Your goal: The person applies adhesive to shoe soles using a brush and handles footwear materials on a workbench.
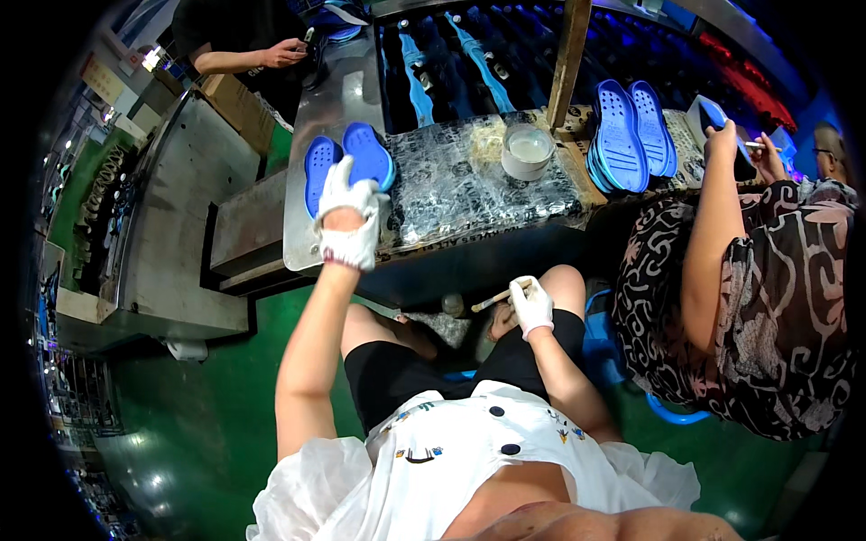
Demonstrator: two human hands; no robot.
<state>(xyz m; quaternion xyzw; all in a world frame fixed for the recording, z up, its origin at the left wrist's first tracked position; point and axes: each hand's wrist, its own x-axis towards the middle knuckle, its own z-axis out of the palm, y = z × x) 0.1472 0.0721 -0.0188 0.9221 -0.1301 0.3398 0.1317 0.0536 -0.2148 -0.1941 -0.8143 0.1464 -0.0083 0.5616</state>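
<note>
My left hand (350, 212), in a white glove, reaches over a pair of blue shoe soles at the left end of the bench. Its fingers are stretched out across the lower part of the right sole (364, 149) and cover some of it. The left sole (320, 171), with small holes at its toe, lies just beside. Whether the fingertips press on the sole I cannot tell. Over my right thigh, my gloved right hand (532, 307) is closed round the handle of a brush (487, 302), whose tip points left.
A white tub (528, 151) of pale liquid stands on the plastic-covered bench (442, 189). Stacked blue soles (621, 135) lie to its right, by a wooden post (570, 63). Behind runs a conveyor (465, 63). A co-worker (749, 298) sits close at right; another person (244, 54) stands at far left.
</note>
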